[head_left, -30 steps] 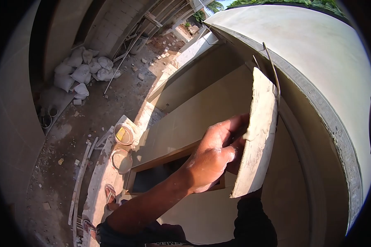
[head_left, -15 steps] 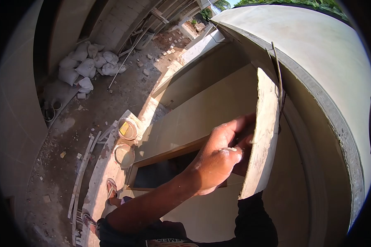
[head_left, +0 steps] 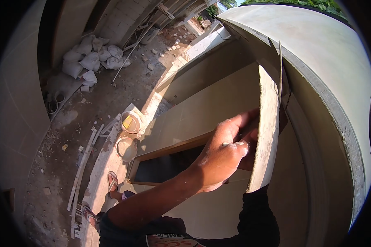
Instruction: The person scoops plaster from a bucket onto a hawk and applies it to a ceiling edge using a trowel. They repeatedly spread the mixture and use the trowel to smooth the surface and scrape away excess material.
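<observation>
My left hand [head_left: 224, 154] is closed at the near side of a long flat board [head_left: 266, 131], seen almost edge-on and smeared with whitish plaster. Its fingers are curled in shadow against the board, and white paste marks the thumb. The board stands nearly upright in front of me. From below, my right arm in a black sleeve [head_left: 257, 210] reaches up behind the board, which hides most of that hand. A thin, long edge [head_left: 280, 70] runs along the board's far side.
Below on a ledge stand a bucket with a yellow item [head_left: 130, 122] and a second bucket of pale mix [head_left: 127, 149]. A framed opening [head_left: 169, 164] lies in the wall beneath my arm. White sacks [head_left: 90, 59] and wooden strips [head_left: 83, 164] lie on the ground. A curved concrete edge [head_left: 329, 99] rises at right.
My left hand and the board have shifted slightly right. The whitish lump on the board's near edge no longer shows. The background has shifted a little with my head.
</observation>
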`<state>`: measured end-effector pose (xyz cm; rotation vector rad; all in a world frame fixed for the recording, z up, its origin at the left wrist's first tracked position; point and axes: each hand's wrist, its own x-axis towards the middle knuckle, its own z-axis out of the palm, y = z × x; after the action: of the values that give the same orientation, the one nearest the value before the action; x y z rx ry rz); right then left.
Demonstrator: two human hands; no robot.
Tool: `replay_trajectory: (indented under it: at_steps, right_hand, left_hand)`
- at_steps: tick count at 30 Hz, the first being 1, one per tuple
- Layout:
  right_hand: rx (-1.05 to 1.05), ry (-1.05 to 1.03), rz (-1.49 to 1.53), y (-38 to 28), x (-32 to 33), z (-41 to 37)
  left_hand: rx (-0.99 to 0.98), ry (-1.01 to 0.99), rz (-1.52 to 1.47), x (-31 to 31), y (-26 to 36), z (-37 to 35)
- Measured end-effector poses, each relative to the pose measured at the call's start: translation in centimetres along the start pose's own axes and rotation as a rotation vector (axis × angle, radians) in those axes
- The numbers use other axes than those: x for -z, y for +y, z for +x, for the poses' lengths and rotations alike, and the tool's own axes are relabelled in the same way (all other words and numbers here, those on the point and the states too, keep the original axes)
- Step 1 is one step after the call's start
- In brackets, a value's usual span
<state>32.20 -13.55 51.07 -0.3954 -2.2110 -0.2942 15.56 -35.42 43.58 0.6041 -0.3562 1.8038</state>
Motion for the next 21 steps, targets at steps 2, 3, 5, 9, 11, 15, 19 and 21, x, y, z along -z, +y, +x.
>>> replay_trajectory:
  at_steps: [2,3,5,9,11,15,19,21]
  right_hand:
    - [0.02,0.001,-0.007,0.3,0.0,0.3]
    - [0.033,0.004,-0.012,0.5,0.1,0.6]
    - [0.06,0.01,-0.027,1.1,0.1,1.4]
    - [0.145,0.023,-0.052,3.4,-1.3,3.9]
    - [0.13,0.012,-0.064,4.5,-2.0,5.2]
    - [-0.277,-0.181,-0.066,6.0,-3.6,7.1]
    - [-0.367,-0.154,-0.082,7.8,-4.9,5.6]
    - [-0.158,-0.059,-0.114,8.5,-5.4,4.1]
  left_hand:
    - [0.007,0.008,0.018,-0.1,0.2,-0.1]
    - [0.001,-0.02,0.019,-0.2,0.3,-0.1]
    - [-0.001,-0.048,0.021,-0.4,0.3,-0.2]
    - [0.006,-0.006,0.012,-0.5,0.3,-0.4]
    - [0.016,0.009,0.02,-0.2,0.4,-0.5]
    - [0.034,0.046,-0.047,0.4,0.4,-0.9]
    - [-0.053,0.115,-0.11,3.9,0.6,-2.3]
    - [-0.101,0.283,-0.045,5.6,1.7,-4.1]
